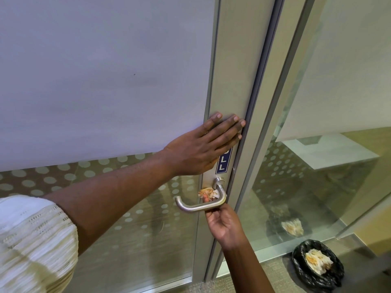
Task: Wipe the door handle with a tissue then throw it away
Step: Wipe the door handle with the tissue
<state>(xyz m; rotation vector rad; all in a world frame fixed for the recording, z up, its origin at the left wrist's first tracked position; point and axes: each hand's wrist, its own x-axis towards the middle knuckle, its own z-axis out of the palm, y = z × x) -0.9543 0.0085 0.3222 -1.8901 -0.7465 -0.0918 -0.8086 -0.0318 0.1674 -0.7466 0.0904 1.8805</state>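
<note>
While the left hand (203, 144) lies flat and open on the door frame, the right hand (224, 223) pinches the tissue (208, 193) behind the door handle (201, 205), with the bin (317, 265) at lower right

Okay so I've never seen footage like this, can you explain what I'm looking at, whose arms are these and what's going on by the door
This is one picture from a camera worn on a person's head, looking down at their own arms. No machine is involved. The left hand lies flat on the door frame, above a blue sign. The right hand reaches up from below and presses a stained tissue behind the metal door handle. On the floor at lower right stands a bin with a black bag, with used tissues already inside.
</note>
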